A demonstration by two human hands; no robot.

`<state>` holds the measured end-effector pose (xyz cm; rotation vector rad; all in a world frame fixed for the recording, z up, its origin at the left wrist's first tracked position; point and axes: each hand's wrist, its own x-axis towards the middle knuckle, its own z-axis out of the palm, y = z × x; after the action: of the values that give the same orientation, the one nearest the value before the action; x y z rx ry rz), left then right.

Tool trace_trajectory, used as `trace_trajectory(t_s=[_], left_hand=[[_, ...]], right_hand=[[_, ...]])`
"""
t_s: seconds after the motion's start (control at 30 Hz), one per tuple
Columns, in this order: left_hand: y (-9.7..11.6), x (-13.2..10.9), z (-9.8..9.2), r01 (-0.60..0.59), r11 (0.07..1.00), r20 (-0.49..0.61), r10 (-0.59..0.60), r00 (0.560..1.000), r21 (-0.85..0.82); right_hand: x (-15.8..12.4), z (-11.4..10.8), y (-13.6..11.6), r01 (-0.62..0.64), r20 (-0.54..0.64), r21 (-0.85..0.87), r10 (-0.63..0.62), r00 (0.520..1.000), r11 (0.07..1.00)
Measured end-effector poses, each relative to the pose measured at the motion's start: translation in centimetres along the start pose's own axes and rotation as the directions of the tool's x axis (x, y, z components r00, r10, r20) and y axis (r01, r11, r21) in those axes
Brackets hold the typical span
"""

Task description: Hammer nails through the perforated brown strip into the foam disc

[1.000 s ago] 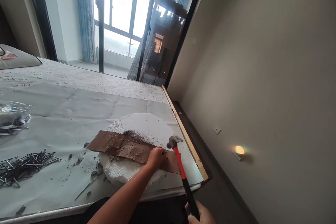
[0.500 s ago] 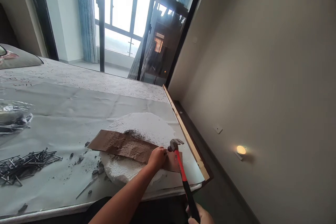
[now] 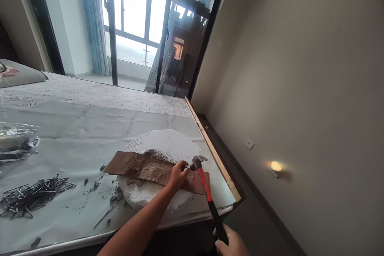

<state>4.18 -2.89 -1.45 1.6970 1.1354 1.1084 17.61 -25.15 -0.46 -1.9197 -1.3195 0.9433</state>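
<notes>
My right hand (image 3: 230, 241) grips the black lower handle of a claw hammer (image 3: 205, 186), whose upper handle is red. Its metal head is raised close to the fingertips of my left hand (image 3: 179, 174). Those fingers are pinched together over the right part of a brown cardboard strip (image 3: 148, 168); whatever they hold is too small to make out. Many small holes dot the strip, which lies across a round white foam slab (image 3: 168, 142). Dark grit and crumbs are scattered on the foam above the strip. A pile of nails (image 3: 36, 195) lies at the left.
Under everything is a grey sheet (image 3: 90, 128) on a bed-like surface. Grey lumps (image 3: 115, 198) and a thin rod (image 3: 105, 215) lie beside the foam. A clear plastic bag (image 3: 18, 140) sits far left. A wooden strip (image 3: 214, 152) runs along the right edge, near the wall (image 3: 300, 88).
My left hand's fingers have lifted slightly and opened up a little at the cardboard. The hammer head has shifted slightly left and up. The view has tilted a little.
</notes>
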Motion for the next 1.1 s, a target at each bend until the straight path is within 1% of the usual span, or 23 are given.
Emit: trace_trajectory(t_s=[0.1, 0.17, 0.2, 0.23, 0.27, 0.3, 0.37, 0.4, 0.47, 0.5, 0.57, 0.6, 0.67, 0.77, 0.87, 0.93, 1.0, 1.1], left_hand=[[1.5, -0.7, -1.0, -0.034, 0.999, -0.048, 0.034, 0.998, 0.003], [2.4, -1.9, -1.4, -0.078, 0.997, -0.071, 0.079, 0.994, 0.013], [2.8, -2.7, -1.4, -0.113, 0.993, -0.059, 0.115, 0.992, 0.024], [3.2, -3.7, -1.2, -0.158, 0.987, -0.018, 0.159, 0.987, 0.038], [3.6, -4.8, -0.9, -0.211, 0.976, 0.051, 0.209, 0.977, 0.055], [3.9, -5.9, -0.5, -0.269, 0.960, 0.149, 0.256, 0.955, 0.076], [4.3, -7.8, 0.4, -0.371, 0.919, 0.340, 0.309, 0.888, 0.134], [4.4, -8.6, 0.9, -0.409, 0.896, 0.400, 0.316, 0.860, 0.172], [4.4, -9.4, 1.2, -0.481, 0.844, 0.463, 0.336, 0.820, 0.240], [4.3, -9.5, 1.1, -0.513, 0.817, 0.475, 0.353, 0.806, 0.263], [4.1, -9.3, 0.3, -0.569, 0.771, 0.485, 0.395, 0.780, 0.287], [3.9, -9.1, -0.3, -0.584, 0.756, 0.480, 0.411, 0.775, 0.297], [3.4, -8.5, -1.8, -0.582, 0.749, 0.450, 0.421, 0.787, 0.317], [2.3, -7.4, -3.9, -0.503, 0.783, 0.368, 0.374, 0.851, 0.366], [1.0, -5.9, -5.5, -0.402, 0.814, 0.279, 0.306, 0.910, 0.420], [0.2, -4.9, -6.2, -0.361, 0.818, 0.229, 0.286, 0.931, 0.448], [-0.6, -4.1, -6.6, -0.336, 0.816, 0.202, 0.271, 0.941, 0.470], [-1.6, -3.3, -6.5, -0.316, 0.806, 0.208, 0.242, 0.948, 0.501]], right_hand=[[-0.7, -1.1, -1.6, 0.010, -0.012, 0.088, -0.009, 1.000, 0.996], [-0.9, -2.2, -2.9, 0.060, -0.040, 0.077, -0.057, 0.998, 0.995], [-0.9, -2.8, -3.5, 0.098, -0.060, 0.050, -0.095, 0.994, 0.994], [-0.6, -3.4, -4.1, 0.134, -0.071, 0.015, -0.132, 0.989, 0.991], [-0.1, -4.0, -4.6, 0.160, -0.079, -0.029, -0.162, 0.984, 0.987], [0.6, -4.5, -5.0, 0.172, -0.076, -0.082, -0.178, 0.981, 0.982], [2.4, -5.6, -5.7, 0.199, -0.059, -0.207, -0.216, 0.975, 0.958], [3.5, -6.0, -6.0, 0.214, -0.030, -0.268, -0.230, 0.973, 0.939], [5.8, -6.6, -6.6, 0.199, -0.004, -0.439, -0.223, 0.975, 0.876], [7.0, -6.7, -6.9, 0.188, 0.010, -0.540, -0.217, 0.976, 0.820], [9.3, -6.8, -7.7, 0.175, 0.036, -0.726, -0.218, 0.975, 0.665], [10.4, -6.6, -8.2, 0.181, 0.054, -0.789, -0.227, 0.973, 0.587], [12.6, -6.1, -9.3, 0.187, 0.069, -0.835, -0.239, 0.969, 0.517], [15.8, -4.7, -10.8, 0.193, 0.082, -0.857, -0.244, 0.966, 0.478], [18.9, -3.4, -11.8, 0.211, 0.109, -0.874, -0.247, 0.963, 0.438], [20.6, -2.6, -12.3, 0.229, 0.131, -0.881, -0.251, 0.959, 0.413], [22.1, -2.1, -12.4, 0.250, 0.157, -0.885, -0.254, 0.954, 0.393], [24.0, -1.8, -12.0, 0.291, 0.200, -0.879, -0.262, 0.944, 0.377]])
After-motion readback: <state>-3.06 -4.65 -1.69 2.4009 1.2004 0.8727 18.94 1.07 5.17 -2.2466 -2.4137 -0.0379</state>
